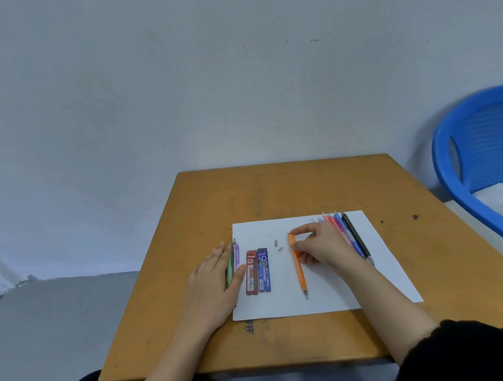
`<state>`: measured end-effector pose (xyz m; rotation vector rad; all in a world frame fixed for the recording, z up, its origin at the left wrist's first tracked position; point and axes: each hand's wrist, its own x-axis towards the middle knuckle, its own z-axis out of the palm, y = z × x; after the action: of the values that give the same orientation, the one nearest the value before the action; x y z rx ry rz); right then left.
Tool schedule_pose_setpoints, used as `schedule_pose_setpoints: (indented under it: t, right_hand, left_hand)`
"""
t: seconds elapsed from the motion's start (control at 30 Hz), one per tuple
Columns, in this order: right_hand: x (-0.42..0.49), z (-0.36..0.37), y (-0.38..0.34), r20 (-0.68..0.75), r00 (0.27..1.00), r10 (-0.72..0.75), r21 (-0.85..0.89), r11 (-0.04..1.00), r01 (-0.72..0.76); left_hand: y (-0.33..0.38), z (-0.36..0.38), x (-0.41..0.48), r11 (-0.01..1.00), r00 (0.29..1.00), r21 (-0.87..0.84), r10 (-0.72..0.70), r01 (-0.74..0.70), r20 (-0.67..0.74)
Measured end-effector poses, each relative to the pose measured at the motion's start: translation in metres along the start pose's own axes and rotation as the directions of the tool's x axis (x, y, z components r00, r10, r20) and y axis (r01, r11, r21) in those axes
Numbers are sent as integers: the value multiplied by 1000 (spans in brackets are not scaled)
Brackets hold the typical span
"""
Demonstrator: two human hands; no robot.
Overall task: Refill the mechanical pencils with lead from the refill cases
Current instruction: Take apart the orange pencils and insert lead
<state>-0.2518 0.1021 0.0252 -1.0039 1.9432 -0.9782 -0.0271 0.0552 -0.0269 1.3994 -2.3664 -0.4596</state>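
An orange mechanical pencil lies on the white paper, tip toward me. My right hand pinches its upper end with thumb and fingers. My left hand rests flat at the paper's left edge on a green pencil and a purple pencil. A red lead refill case and a blue lead refill case lie side by side between my hands. Two small grey caps lie on the paper above the cases.
Several more pencils in pink, red, blue and black lie in a row behind my right hand. The paper sits on a small wooden table against a wall. A blue plastic chair stands to the right.
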Motion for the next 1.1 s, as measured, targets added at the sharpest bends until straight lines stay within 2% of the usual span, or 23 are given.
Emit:
schedule_pose_setpoints:
  t: [0.17,0.43,0.83,0.97,1.1]
  right_hand:
    - [0,3,8,-41,999,-27,-18,999,26]
    - [2,13,23,-183,969,-167,-101,983,150]
    - [1,13,26,-157,968,-194,-111,978,178]
    - [-1,9,21,-170,967,-189,-44,982,184]
    - [0,1,12,-202,954,-221,-78,975,209]
  left_hand:
    - [3,0,-1,1000,1000,-28,9,-9,9]
    - [-3,1,0,994,999,-108,17,-21,-33]
    - [-1,-1,0,992,999,-129,2,-8,-52]
    - [-1,-1,0,989,999,-150,-6,-2,-54]
    - [-2,-1,-1,988,998,-155,-9,0,-59]
